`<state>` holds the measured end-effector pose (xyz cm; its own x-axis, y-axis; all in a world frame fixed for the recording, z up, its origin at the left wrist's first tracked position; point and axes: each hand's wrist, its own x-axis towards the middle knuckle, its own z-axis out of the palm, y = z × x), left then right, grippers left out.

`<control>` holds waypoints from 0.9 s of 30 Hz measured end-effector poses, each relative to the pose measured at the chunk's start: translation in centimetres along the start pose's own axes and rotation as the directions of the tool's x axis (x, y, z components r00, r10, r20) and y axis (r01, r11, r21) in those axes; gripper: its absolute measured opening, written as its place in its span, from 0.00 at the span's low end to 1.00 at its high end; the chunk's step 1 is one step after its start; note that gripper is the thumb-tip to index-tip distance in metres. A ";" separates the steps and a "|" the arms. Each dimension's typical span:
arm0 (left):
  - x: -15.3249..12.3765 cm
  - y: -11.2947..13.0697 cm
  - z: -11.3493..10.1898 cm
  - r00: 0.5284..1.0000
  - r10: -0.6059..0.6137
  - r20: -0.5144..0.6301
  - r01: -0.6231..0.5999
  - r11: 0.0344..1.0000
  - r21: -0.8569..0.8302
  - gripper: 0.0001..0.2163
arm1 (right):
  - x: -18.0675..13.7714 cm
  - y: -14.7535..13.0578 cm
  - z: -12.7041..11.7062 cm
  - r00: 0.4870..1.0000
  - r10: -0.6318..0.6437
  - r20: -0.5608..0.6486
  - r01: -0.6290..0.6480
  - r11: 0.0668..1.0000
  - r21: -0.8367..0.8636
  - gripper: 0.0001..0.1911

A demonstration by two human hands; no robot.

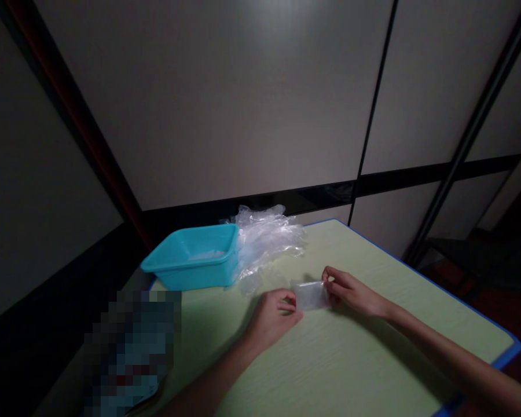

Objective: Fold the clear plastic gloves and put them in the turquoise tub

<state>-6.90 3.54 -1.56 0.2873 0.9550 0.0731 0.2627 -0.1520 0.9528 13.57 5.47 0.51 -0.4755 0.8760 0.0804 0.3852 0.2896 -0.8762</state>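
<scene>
A small clear plastic bag (311, 295) is stretched between my two hands just above the pale green table (351, 359). My left hand (272, 317) pinches its left edge with curled fingers. My right hand (349, 292) pinches its right edge with thumb and fingertips. Behind them lies a crumpled pile of clear plastic bags (267, 240).
A turquoise plastic tub (193, 256) stands at the table's far left, next to the pile, with something pale inside. A blurred patch (130, 347) covers the near left. The table has a blue rim (510, 347); grey wall panels rise behind it.
</scene>
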 end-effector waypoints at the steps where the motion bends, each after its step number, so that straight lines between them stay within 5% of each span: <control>1: 0.2 0.0 0.1 1.000 -0.022 -0.019 0.022 1.000 -0.007 0.06 | 0.5 0.2 0.1 0.999 0.053 -0.010 -0.052 0.997 0.051 0.07; 8: 1.9 -0.7 0.3 0.987 -0.089 -0.135 0.082 0.995 -0.053 0.17 | 1.6 1.4 0.6 0.991 0.133 -0.032 -0.126 0.978 0.163 0.11; 27: 2.3 -0.5 0.2 0.963 -0.148 -0.226 0.128 0.987 -0.102 0.18 | 2.3 1.7 1.0 0.957 0.178 -0.228 -0.134 0.971 0.196 0.14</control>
<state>-6.18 5.79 -1.87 0.0291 0.9996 -0.0040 0.2022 -0.0020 0.9794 12.33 7.60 -1.26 -0.2064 0.9780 0.0296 0.2828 0.0885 -0.9551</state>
